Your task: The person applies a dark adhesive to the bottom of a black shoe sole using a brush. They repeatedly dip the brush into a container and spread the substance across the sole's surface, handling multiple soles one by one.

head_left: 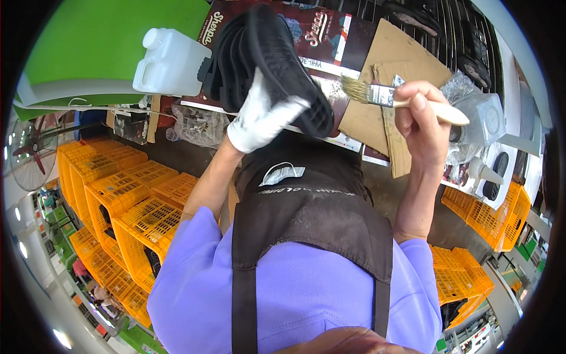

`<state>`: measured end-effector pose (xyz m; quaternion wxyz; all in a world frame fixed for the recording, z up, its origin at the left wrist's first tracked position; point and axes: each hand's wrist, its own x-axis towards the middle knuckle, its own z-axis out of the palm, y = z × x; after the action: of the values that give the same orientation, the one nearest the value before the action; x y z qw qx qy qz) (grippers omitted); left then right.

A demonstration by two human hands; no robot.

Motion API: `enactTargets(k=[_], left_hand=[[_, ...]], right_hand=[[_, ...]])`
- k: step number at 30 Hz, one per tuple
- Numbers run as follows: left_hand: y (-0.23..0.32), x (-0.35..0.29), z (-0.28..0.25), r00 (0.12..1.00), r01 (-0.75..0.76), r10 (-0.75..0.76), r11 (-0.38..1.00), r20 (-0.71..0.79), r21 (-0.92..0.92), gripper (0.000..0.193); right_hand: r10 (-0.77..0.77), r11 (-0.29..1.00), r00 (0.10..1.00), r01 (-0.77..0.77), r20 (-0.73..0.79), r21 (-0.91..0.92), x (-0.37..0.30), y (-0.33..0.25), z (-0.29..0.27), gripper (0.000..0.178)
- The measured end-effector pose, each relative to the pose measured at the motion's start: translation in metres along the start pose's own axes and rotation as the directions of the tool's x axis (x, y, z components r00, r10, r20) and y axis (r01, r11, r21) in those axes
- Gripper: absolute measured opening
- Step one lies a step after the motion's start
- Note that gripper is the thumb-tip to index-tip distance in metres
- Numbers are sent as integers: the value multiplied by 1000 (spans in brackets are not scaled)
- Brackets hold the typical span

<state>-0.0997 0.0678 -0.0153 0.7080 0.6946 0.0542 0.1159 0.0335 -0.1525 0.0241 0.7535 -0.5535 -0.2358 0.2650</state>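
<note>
Left gloved hand: fingers spread, gripping the black shoe sole, tilted, blurred. Right hand: fingers closed round the paintbrush, above a cardboard sheet. Ribbed soles crowd the held sole; white jug beside them; clear plastic container beyond the right hand.

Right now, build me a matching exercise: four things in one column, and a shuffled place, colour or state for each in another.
Things:
1. brush
2. black sole
3. white jug
4. plastic crates

Descriptions:
A. orange, with gridded walls
B. in the white-gloved left hand
C. beside the green surface, upper left
D. in the bare right hand

Pairs: 1-D, 2-B, 3-C, 4-A
</note>
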Motion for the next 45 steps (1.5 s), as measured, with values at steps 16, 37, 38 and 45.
enactTargets(k=[16, 37, 38, 45], left_hand=[[2, -8, 6, 759, 549, -479, 109, 440, -829, 63], [-12, -15, 7, 864, 490, -321, 354, 389, -796, 47], [-12, -15, 9, 872, 486, -262, 355, 414, -798, 46], [1, -12, 15, 925, 364, -258, 810, 278, -459, 56]], right_hand=[[-152, 780, 852, 415, 502, -468, 11, 9, 8, 21], [-71, 773, 971, -90, -227, -627, 3, 30, 19, 12], [-28, 800, 963, -138, -266, -584, 4, 30, 22, 13], [276, 916, 934, -327, -225, -232, 12, 30, 16, 26]])
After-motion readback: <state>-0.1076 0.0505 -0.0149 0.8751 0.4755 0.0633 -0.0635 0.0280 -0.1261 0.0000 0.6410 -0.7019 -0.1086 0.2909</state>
